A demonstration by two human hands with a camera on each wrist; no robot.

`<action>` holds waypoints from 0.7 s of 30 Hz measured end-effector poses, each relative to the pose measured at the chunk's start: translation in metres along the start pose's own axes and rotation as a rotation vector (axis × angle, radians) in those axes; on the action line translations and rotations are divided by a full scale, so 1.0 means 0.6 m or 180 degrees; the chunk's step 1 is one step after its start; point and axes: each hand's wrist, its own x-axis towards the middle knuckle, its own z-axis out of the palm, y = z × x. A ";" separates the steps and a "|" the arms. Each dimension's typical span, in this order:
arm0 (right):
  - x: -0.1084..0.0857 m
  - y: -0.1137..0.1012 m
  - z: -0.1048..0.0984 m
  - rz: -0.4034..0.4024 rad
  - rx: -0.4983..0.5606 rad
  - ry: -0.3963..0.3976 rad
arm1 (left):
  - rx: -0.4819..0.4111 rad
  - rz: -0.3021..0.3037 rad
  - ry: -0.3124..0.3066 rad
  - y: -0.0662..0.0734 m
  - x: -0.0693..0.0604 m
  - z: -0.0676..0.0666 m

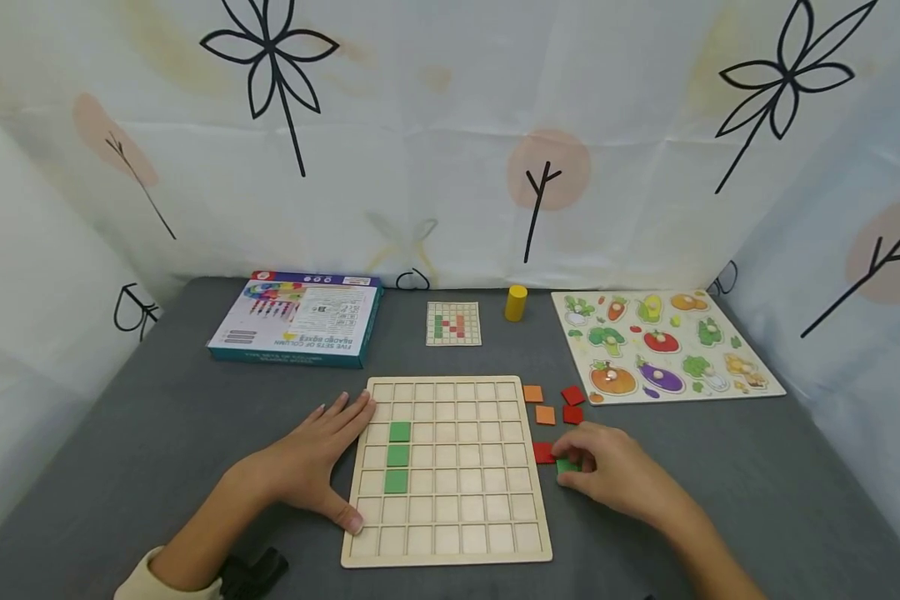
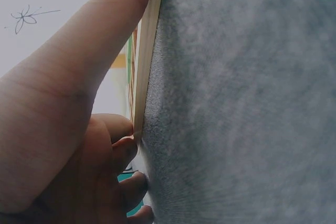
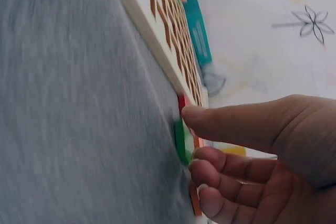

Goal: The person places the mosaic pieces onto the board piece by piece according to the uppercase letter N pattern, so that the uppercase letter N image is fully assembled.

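The wooden grid board (image 1: 446, 560) lies on the grey table, three green squares (image 1: 397, 456) stacked in a column of its left part. Along the board's left edge (image 2: 142, 72), my left hand (image 1: 300, 471) rests with fingers and thumb spread; the left wrist view shows this hand (image 2: 68, 103) at the rim. To the right of the board, my right hand (image 1: 622, 475) pinches a loose green square (image 1: 567, 467) between thumb and fingers, beside a red square (image 1: 543, 452). The right wrist view shows the thumb and fingertips of this hand (image 3: 252, 150) at the green square (image 3: 182, 142).
Orange squares (image 1: 544, 415) and red squares (image 1: 572, 414) lie right of the board. Behind are a box (image 1: 296, 321), a small pattern card (image 1: 453, 325), a yellow cylinder (image 1: 516, 303) and a vegetable picture board (image 1: 667, 346). A dark object (image 1: 253, 575) is near my left forearm.
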 end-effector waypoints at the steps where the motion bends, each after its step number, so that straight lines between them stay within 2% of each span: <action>1: -0.002 0.004 -0.003 0.0039 -0.0044 -0.0010 | -0.0011 0.0005 0.0002 0.000 0.000 0.000; 5: -0.001 0.011 -0.008 0.0115 -0.0112 -0.0067 | -0.0032 0.0031 0.0026 -0.001 -0.002 0.001; 9: 0.000 0.012 -0.007 0.0110 -0.0035 -0.0092 | -0.0025 0.0026 0.0034 -0.001 -0.003 0.002; 21: -0.003 0.006 -0.015 0.0095 0.0431 -0.0228 | 0.0012 0.0004 -0.0015 -0.006 0.004 0.003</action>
